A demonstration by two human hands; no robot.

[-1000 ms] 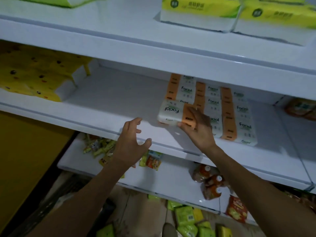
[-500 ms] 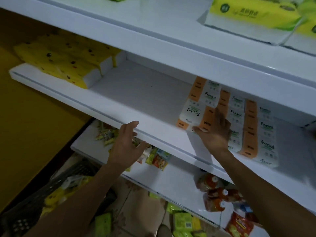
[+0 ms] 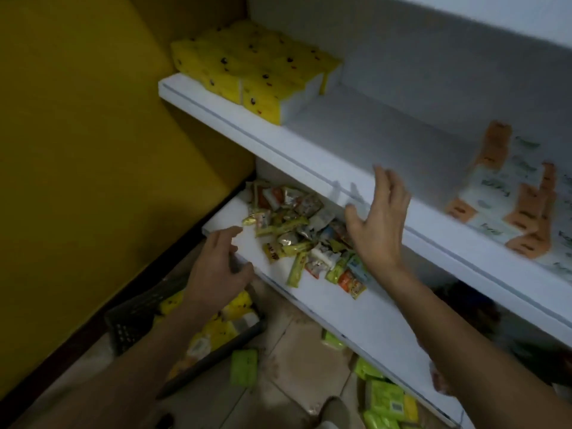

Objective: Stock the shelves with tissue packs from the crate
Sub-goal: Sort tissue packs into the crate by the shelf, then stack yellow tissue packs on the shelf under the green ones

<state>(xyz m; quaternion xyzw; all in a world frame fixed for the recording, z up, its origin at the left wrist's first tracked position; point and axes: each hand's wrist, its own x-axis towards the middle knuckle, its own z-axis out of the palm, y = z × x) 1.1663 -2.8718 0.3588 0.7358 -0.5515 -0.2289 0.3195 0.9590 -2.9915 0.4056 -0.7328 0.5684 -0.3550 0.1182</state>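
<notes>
1. The left hand holds nothing; its fingers are loosely curled and apart. It hangs in front of the front left corner of the lower shelf, above the crate.
2. The right hand is also empty, with its fingers straight and spread. It is raised at the front edge of the middle shelf; whether it touches that edge cannot be told.
3. The orange-and-white tissue packs lie in rows at the right end of the middle shelf, blurred, well apart from both hands.
4. The yellow tissue packs are stacked at the left end of the same shelf, reaching its front edge.
5. The dark crate stands on the floor below the left hand, with more yellow packs inside it.
6. A heap of small snack packets covers the left part of the lower shelf, between the two hands.
7. Green packs lie loose on the floor near the crate.
</notes>
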